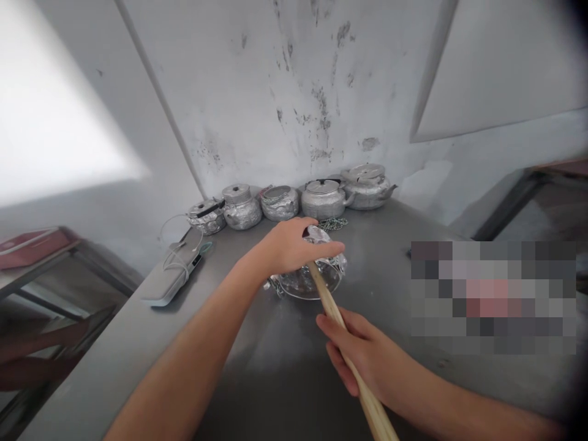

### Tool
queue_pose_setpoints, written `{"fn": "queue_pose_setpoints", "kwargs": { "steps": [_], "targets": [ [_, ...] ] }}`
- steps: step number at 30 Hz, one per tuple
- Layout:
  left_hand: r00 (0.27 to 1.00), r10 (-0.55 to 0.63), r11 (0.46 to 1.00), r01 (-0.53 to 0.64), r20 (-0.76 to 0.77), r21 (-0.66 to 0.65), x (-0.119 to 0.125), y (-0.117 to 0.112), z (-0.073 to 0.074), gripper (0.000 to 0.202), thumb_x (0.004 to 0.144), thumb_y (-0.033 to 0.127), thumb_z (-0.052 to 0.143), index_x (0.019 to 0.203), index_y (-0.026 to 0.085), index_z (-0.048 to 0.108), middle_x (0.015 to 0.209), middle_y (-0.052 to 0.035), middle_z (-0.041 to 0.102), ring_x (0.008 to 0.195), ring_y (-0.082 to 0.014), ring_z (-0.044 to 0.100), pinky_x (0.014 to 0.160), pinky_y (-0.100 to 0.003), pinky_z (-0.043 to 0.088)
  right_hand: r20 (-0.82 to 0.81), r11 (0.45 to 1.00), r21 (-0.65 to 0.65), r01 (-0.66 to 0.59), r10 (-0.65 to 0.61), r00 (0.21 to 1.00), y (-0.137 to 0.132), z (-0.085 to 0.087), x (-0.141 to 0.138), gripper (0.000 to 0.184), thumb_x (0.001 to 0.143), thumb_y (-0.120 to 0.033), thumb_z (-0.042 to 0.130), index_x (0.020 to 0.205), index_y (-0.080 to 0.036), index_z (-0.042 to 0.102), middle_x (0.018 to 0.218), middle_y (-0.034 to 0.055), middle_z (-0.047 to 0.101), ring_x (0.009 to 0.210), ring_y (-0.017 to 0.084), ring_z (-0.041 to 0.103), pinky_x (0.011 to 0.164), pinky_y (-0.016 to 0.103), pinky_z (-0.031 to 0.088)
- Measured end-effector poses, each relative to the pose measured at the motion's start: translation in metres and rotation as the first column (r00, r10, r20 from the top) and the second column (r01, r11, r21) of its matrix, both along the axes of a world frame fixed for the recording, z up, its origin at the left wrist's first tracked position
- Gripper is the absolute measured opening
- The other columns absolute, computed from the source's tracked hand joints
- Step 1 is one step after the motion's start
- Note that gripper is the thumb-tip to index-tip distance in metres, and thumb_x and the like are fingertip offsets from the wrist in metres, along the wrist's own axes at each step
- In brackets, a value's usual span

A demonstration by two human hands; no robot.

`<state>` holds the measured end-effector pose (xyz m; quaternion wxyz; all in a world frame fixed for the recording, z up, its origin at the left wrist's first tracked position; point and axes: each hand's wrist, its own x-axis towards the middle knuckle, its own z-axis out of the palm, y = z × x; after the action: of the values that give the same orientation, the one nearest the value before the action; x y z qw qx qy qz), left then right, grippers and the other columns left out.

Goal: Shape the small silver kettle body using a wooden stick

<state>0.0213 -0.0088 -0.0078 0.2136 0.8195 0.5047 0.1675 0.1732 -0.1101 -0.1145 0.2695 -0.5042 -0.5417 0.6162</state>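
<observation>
A crumpled, shiny metal pot [331, 278] lies on the table with its round opening towards me. My left hand [291, 246] grips it from above, thumb stretched across the near side and fingers over the far side, partly hidden. In my right hand [361, 343] is a pale wooden stick [327, 300], fingers wrapped round its middle. The stick's far end reaches the pot's opening beneath my left thumb; its tip is hidden. A green-and-white beaded strand or cord [333, 224] lies just behind the pot.
Several dented metal kettles and pots [323, 199] line the table's back edge by the stained wall [303, 92]. A power bank [177, 275] with a white cable lies at left on the grey table [257, 380]. A pixelated patch hides the right side.
</observation>
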Motion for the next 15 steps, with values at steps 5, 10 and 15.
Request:
{"fn": "queue_pose_setpoints", "kwargs": {
  "steps": [5,10,15],
  "targets": [
    [1.000,0.004,1.000,-0.004,0.008,-0.013,-0.0009,-0.0011,0.0014,0.091,0.081,0.080,0.055,0.150,0.022,0.045,0.156,-0.0067,0.042,0.139,-0.0357,0.044,0.111,-0.045,0.041,0.009,0.999,0.010,-0.036,0.036,0.999,0.0003,0.0024,0.0012,0.037,0.105,-0.038,0.035,0.071,-0.025,0.041,0.034,-0.0114,0.040,0.035,0.009,0.032,0.043,0.023,0.026],
    [1.000,0.004,1.000,-0.004,0.019,0.000,-0.0027,0.0002,-0.0004,0.092,0.080,0.080,0.056,0.150,0.021,0.046,0.156,-0.0063,0.043,0.139,-0.0353,0.044,0.112,-0.045,0.040,0.025,0.999,0.004,-0.048,0.047,0.999,0.0030,0.0049,0.0050,0.038,0.105,-0.040,0.035,0.072,-0.024,0.043,0.037,-0.0105,0.043,0.037,0.009,0.034,0.044,0.023,0.028],
    [1.000,0.000,1.000,-0.001,0.015,0.025,-0.0036,0.0041,-0.0048,0.091,0.080,0.083,0.053,0.149,0.023,0.047,0.156,-0.0056,0.043,0.139,-0.0353,0.044,0.112,-0.045,0.041,0.025,0.999,0.020,-0.042,0.041,0.999,0.0044,0.0074,0.0069,0.036,0.106,-0.038,0.033,0.073,-0.024,0.041,0.038,-0.0111,0.042,0.037,0.008,0.034,0.045,0.022,0.029]
  ]
}}
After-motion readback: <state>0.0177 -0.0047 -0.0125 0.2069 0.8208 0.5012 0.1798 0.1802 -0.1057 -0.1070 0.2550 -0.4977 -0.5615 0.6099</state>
